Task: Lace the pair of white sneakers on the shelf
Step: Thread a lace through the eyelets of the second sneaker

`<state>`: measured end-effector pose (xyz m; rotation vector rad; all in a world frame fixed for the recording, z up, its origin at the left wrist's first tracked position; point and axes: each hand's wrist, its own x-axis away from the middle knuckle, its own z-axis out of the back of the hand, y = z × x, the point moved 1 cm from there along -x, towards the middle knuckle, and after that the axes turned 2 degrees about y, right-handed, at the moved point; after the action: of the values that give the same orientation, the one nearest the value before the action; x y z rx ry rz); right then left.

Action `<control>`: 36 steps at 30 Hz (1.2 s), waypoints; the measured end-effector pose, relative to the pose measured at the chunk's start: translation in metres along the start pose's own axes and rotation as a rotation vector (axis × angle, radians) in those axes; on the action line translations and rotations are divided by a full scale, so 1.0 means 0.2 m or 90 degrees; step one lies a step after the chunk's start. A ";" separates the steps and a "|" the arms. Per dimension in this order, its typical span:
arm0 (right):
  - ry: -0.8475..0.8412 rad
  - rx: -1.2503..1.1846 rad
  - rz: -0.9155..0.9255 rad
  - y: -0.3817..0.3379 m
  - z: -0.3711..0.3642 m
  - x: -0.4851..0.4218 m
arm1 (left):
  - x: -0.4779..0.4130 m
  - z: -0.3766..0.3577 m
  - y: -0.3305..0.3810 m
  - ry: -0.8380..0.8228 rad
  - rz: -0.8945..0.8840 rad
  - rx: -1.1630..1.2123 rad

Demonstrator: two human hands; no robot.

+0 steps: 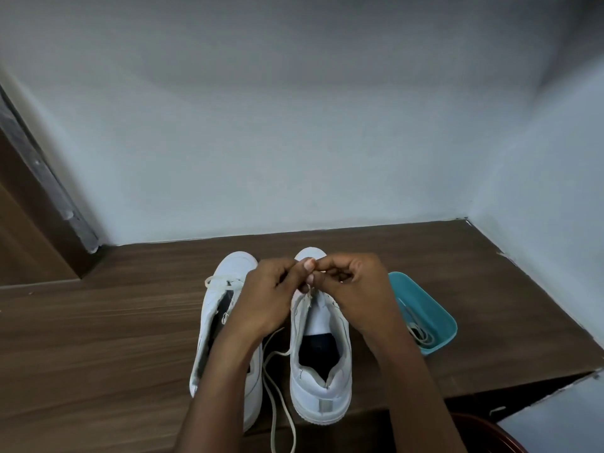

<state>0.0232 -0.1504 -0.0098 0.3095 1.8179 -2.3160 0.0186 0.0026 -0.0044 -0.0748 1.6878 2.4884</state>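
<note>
Fingers (309, 265) of our left hand (271, 289) are curled, thumb and forefinger pinching a short stretch of lace (309, 291) above the front of the right sneaker (322, 371). Those of our right hand (354, 286) are curled too and meet them at the same spot, seemingly pinching the same lace, though its tip is too small to make out. Both sneakers stand side by side on the shelf (98, 338), toes toward the back wall, heels toward its front edge.

We judge the main risk to be the tip slipping from the pinch or missing its eyelet, since our own hands hide the eyelet rows. Two loose lace ends (277, 403) trail between the sneakers toward the front edge. Our forearms pass right above them, so a snag could drag a lace out. Which sneaker they belong to we cannot tell.

At the shelf's left end stands a brown door frame (29, 197). Next comes the left sneaker (237, 263), with a looped lace (215, 283) across its front eyelets only. Just beside the right sneaker is a teal tray (436, 305) holding a spare lace (421, 335), and a dark red rounded thing (483, 433) shows below the front right corner. The tray sits close to our right wrist, where a wide pull could knock it.
</note>
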 end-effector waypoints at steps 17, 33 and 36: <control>-0.020 0.270 -0.164 0.15 -0.01 0.02 | -0.03 -0.04 -0.14 0.106 0.097 -0.192; 0.057 0.352 -0.159 0.15 0.03 0.02 | -0.03 -0.07 -0.17 0.064 0.095 -0.304; 0.070 0.358 -0.161 0.17 0.02 0.01 | -0.03 -0.08 -0.15 0.116 0.043 -0.399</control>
<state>0.0294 -0.1632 -0.0409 0.2964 1.2668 -3.0178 0.0290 -0.0023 -0.0373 -0.3168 0.9016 3.0381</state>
